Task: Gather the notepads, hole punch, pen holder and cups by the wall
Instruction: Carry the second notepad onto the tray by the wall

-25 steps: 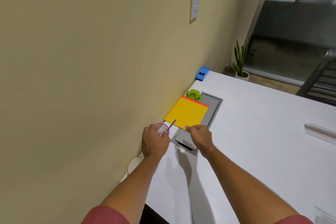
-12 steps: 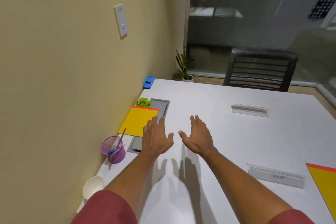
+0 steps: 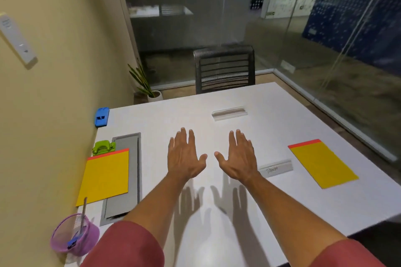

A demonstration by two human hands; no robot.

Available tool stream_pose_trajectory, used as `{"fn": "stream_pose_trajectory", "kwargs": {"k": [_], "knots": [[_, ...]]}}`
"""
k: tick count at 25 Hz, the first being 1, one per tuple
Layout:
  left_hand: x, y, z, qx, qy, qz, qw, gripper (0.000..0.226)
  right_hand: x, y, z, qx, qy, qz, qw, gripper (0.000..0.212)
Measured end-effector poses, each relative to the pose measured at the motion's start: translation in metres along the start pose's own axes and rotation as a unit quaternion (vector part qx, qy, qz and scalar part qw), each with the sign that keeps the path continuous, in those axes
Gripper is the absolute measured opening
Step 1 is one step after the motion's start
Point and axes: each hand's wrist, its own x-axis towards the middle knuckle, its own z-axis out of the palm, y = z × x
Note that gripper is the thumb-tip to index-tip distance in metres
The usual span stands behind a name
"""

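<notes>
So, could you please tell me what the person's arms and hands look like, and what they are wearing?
Both hands are bare: the left hand and the right hand show no gloves, rings or watch. The forearms are uncovered too. Dusty-red short sleeves cover the upper arms, the left sleeve and the right sleeve, plain with no visible print or markings.

The near end of the grey cable tray (image 3: pixel 123 180) is covered by the left forearm, and part of its lid is hidden under the yellow notepad (image 3: pixel 105 178) by the wall. The near end of the green hole punch (image 3: pixel 103 147) is overlapped by that notepad's red top edge. The writing on the name plate (image 3: pixel 275 168) is too blurred to be read with certainty, and the base of the purple mesh pen holder (image 3: pixel 72 237) is partly hidden by the red sleeve (image 3: pixel 128 245).
</notes>
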Motion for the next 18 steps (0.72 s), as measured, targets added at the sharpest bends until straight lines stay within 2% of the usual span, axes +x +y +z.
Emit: {"fn": "stream_pose_trajectory", "kwargs": {"k": [8, 13, 18], "knots": [[0.018, 0.056, 0.023, -0.029, -0.035, 0.138, 0.989, 0.096, -0.03, 0.055, -0.012, -0.052, 0.03, 0.143, 0.988, 0.089], [0.019, 0.098, 0.035, -0.036, -0.056, 0.201, 0.977, 0.098, -0.048, 0.091, -0.024, -0.055, 0.069, 0.201, 0.976, 0.091], [0.021, 0.14, 0.053, -0.024, -0.076, 0.24, 0.968, 0.097, -0.056, 0.131, -0.031, -0.071, 0.072, 0.238, 0.966, 0.091]]}}
